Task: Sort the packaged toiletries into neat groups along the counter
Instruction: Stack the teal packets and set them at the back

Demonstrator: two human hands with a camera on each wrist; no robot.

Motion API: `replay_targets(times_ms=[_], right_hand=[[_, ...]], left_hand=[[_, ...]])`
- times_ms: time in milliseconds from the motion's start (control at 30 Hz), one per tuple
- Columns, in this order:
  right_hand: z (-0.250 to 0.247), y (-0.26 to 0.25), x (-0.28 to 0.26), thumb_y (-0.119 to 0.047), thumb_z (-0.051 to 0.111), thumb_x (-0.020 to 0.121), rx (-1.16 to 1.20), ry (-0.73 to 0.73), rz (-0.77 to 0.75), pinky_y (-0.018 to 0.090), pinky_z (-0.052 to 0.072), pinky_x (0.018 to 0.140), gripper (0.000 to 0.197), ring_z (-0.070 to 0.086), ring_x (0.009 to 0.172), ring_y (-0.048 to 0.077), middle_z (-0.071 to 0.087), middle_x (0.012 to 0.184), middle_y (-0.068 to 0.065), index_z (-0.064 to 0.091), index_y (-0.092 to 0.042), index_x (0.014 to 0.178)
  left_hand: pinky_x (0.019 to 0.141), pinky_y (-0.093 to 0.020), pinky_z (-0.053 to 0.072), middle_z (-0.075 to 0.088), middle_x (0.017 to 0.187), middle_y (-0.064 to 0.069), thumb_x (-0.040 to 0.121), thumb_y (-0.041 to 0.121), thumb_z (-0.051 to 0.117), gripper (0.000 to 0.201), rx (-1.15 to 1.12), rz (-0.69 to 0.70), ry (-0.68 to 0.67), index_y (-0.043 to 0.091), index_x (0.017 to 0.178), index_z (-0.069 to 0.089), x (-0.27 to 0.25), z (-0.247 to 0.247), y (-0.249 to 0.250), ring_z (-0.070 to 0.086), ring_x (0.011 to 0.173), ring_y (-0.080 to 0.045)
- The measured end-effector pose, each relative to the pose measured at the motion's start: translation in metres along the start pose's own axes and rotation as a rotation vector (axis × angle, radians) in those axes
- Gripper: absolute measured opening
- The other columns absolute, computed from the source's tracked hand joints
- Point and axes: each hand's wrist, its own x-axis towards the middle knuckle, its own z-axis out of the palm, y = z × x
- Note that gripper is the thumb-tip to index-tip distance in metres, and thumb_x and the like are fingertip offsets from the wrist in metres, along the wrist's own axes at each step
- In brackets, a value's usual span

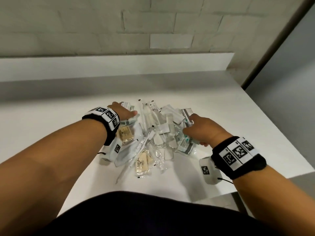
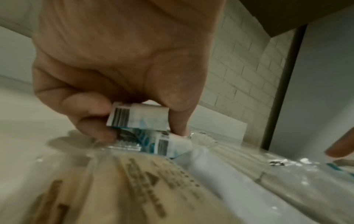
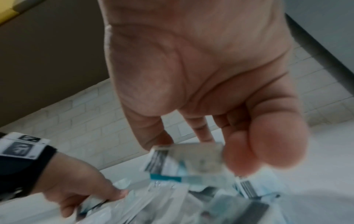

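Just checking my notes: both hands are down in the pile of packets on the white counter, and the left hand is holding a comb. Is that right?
Not quite. The left hand holds a small blue-and-white barcoded packet, pinched between fingers and thumb, as the left wrist view shows. The comb lies untouched mid-pile. The rest stands: both hands are in the pile on the white counter.

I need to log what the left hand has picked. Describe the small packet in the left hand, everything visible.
The small packet is a flat, boxy white pack with a black barcode at one end and a pale blue-teal print across its face; the material looks like glossy paper or film. The left hand pinches it, curled fingers at the barcode end and thumb at the other. It is held roughly level, just above a similar packet lying on the pile. The print is too blurred to read.
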Motion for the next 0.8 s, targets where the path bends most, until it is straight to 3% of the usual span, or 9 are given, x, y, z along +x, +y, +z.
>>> replay_targets(times_ms=[133,200,267,367,433,500,633,733,800], right_hand=[[0.008,0.014,0.000,-0.052,0.053,0.089,-0.066,-0.057,-0.063,0.031,0.054,0.061,0.061,0.063,0.064,0.018,0.060,0.099,0.003,0.038,-0.019,0.138],[0.008,0.022,0.002,-0.062,0.048,0.088,-0.146,-0.088,-0.103,0.032,0.053,0.070,0.068,0.065,0.073,0.020,0.062,0.106,0.005,0.037,-0.019,0.139],[-0.002,0.031,0.005,-0.064,0.050,0.086,-0.209,-0.061,-0.171,0.036,0.049,0.084,0.070,0.061,0.099,0.024,0.058,0.124,0.007,0.036,-0.022,0.141],[-0.017,0.040,0.006,-0.040,0.069,0.080,-0.393,-0.062,-0.458,0.037,0.039,0.101,0.076,0.041,0.127,0.023,0.037,0.142,0.001,0.031,-0.037,0.145],[-0.014,0.044,0.007,-0.026,0.068,0.080,-0.590,-0.076,-0.669,0.038,0.028,0.110,0.077,0.024,0.140,0.023,0.021,0.155,-0.003,0.030,-0.043,0.145],[-0.002,0.046,0.012,-0.021,0.065,0.083,-0.654,-0.051,-0.836,0.041,0.021,0.113,0.066,0.018,0.145,0.026,0.024,0.157,-0.004,0.039,-0.038,0.142],[0.009,0.054,0.025,-0.031,0.073,0.076,-0.614,-0.013,-0.958,0.035,0.038,0.100,0.051,0.051,0.118,0.022,0.061,0.121,-0.005,0.056,-0.029,0.124],[-0.015,0.054,0.033,-0.043,0.072,0.075,-0.350,-0.021,-0.779,0.033,0.048,0.078,0.044,0.059,0.096,0.019,0.061,0.106,-0.006,0.053,-0.028,0.113],[-0.035,0.052,0.045,-0.041,0.070,0.076,-0.231,0.027,-0.580,0.033,0.045,0.068,0.046,0.058,0.088,0.021,0.057,0.103,-0.001,0.048,-0.022,0.112]], left_hand=[[0.072,-0.032,0.048,0.060,0.107,-0.011,0.065,0.046,0.075,0.066,-0.022,-0.015,0.002,0.004,0.110,0.051,-0.001,-0.001,0.012,0.060,0.087,-0.030],[0.069,-0.033,0.046,0.058,0.111,-0.012,0.067,0.042,0.075,0.078,0.032,-0.014,0.018,0.003,0.125,0.042,-0.005,0.001,0.020,0.059,0.096,-0.031],[0.070,-0.034,0.046,0.057,0.116,-0.013,0.069,0.041,0.075,0.089,0.094,-0.002,0.054,0.002,0.135,0.030,-0.010,0.005,0.026,0.058,0.103,-0.032],[0.063,-0.031,0.045,0.058,0.108,-0.013,0.073,0.029,0.068,0.074,0.146,0.014,0.071,0.000,0.131,0.031,-0.012,0.007,0.030,0.060,0.097,-0.031],[0.057,-0.028,0.043,0.058,0.099,-0.011,0.075,0.027,0.065,0.068,0.151,0.023,0.070,0.000,0.128,0.034,-0.014,0.005,0.031,0.061,0.089,-0.028],[0.056,-0.026,0.043,0.057,0.094,-0.008,0.077,0.032,0.064,0.066,0.153,0.051,0.080,0.001,0.127,0.036,-0.017,0.003,0.031,0.061,0.084,-0.025],[0.069,-0.030,0.046,0.054,0.107,-0.007,0.077,0.039,0.064,0.069,0.151,0.122,0.150,0.005,0.131,0.037,-0.025,0.005,0.032,0.057,0.093,-0.025],[0.076,-0.031,0.046,0.052,0.122,-0.010,0.076,0.039,0.064,0.070,0.129,0.183,0.189,0.009,0.133,0.039,-0.034,0.006,0.035,0.056,0.103,-0.027],[0.076,-0.031,0.044,0.050,0.123,-0.010,0.075,0.038,0.064,0.066,0.114,0.219,0.195,0.011,0.130,0.042,-0.041,0.009,0.038,0.055,0.104,-0.027]])
